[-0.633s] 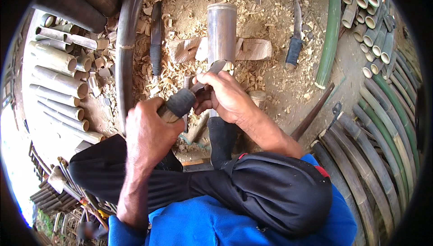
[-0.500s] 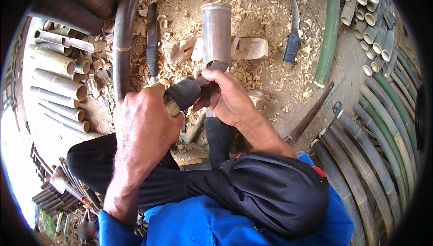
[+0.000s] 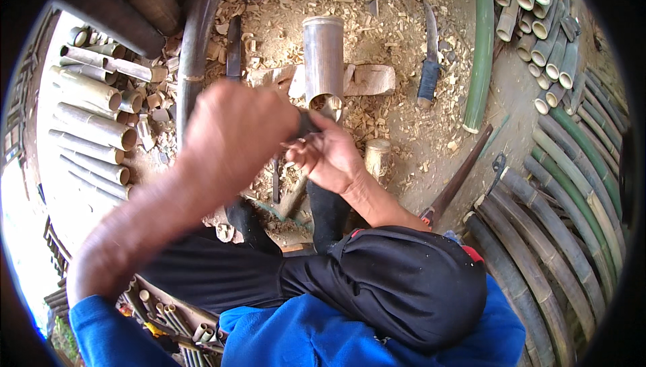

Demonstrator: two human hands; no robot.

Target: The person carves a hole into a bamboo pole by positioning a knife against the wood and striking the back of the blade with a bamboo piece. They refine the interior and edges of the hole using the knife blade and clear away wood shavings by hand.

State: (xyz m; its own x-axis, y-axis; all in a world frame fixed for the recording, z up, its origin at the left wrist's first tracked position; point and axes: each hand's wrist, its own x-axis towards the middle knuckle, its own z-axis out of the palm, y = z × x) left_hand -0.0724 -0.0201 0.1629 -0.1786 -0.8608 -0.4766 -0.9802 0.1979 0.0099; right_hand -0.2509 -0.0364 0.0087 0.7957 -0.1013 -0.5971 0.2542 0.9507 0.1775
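Head view, catalogue of items. Left hand [image 3: 235, 128]: blurred, fingers closed around a dark tool [image 3: 307, 123], of which only a short part showed between the two hands. Right hand [image 3: 331, 155]: palm turned partly upward, fingers half curled, thumb against the tool; whether it pinched it could not be told. Bamboo tube [image 3: 324, 57]: one, grey-brown, lying lengthwise just beyond the hands, its open near end beside the tool, its body across a pale wooden block [image 3: 370, 79]. Knife [image 3: 428, 57]: one, curved blade, dark wrapped handle, on the ground to the right. Dark blade [image 3: 233, 47]: one, to the left, lower part hidden behind the left hand. Wood shavings [image 3: 397, 124]: many, scattered over the ground. Green pole [image 3: 479, 57]: one, right of the knife. Cut tubes [image 3: 101, 131]: a row, far left. Long poles [image 3: 538, 252]: several, side by side, lower right.
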